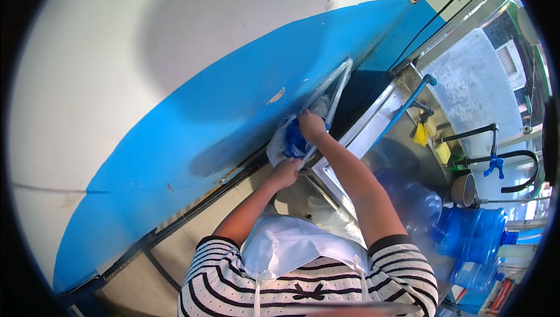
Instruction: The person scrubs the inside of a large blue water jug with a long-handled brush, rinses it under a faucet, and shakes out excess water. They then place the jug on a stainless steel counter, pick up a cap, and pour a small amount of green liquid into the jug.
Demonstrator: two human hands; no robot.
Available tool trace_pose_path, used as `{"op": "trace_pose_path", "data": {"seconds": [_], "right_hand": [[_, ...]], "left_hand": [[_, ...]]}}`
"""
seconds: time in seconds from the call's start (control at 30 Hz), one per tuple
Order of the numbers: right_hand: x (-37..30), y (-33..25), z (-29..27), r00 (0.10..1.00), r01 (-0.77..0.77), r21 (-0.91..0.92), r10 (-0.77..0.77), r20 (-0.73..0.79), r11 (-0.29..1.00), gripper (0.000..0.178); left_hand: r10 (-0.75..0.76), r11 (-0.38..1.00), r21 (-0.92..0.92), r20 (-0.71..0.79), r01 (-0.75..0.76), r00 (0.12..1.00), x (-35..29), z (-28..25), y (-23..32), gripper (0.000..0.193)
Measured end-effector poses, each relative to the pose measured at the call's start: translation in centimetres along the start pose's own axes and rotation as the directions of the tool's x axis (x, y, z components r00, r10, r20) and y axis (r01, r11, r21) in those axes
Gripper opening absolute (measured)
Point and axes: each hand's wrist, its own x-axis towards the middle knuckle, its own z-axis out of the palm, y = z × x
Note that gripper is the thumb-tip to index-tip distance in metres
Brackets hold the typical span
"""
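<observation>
A clear plastic bag (337, 92) with a crumpled blue thing (295, 141) inside it stands beside the wall and the metal sink unit. Its film stretches up and away in a long strip. My right hand (312, 125) is closed on the upper part of the bag, above the blue bundle. Lower and nearer to me, my left hand (286, 172) has its fingers closed on the bag's near edge. What the blue bundle is I cannot make out.
A blue-and-white wall (233, 78) rises on the left. On the right is a metal sink (373, 124) with a blue pipe (408, 104), a black tap (519, 171) with a blue handle, a yellow cloth (420, 134) and a pot (463, 188). Large blue water bottles (472, 232) lie nearer.
</observation>
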Motion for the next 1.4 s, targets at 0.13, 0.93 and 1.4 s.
{"op": "trace_pose_path", "data": {"seconds": [0.13, 0.93, 1.4], "right_hand": [[-0.4, 0.6, 1.8, 0.805, -0.027, -0.151, 0.111, 0.583, 0.988, 0.033], [-9.6, 0.9, -5.1, 0.987, -0.113, 0.35, 0.145, -0.067, 0.93, 0.024], [-13.6, 1.7, -7.4, 0.958, -0.146, 0.592, 0.262, -0.114, 0.792, 0.049]], "left_hand": [[0.09, 0.996, 0.002, -0.088, -0.09, 0.992, -0.6, -0.6, 0.8, 0.05], [-0.36, 0.619, -0.749, -0.002, 0.237, 0.933, 10.0, -2.0, 1.4, 0.02], [-0.257, 0.952, -0.261, -0.396, 0.16, 0.882, 9.1, -3.3, 2.0, 0.022]]}}
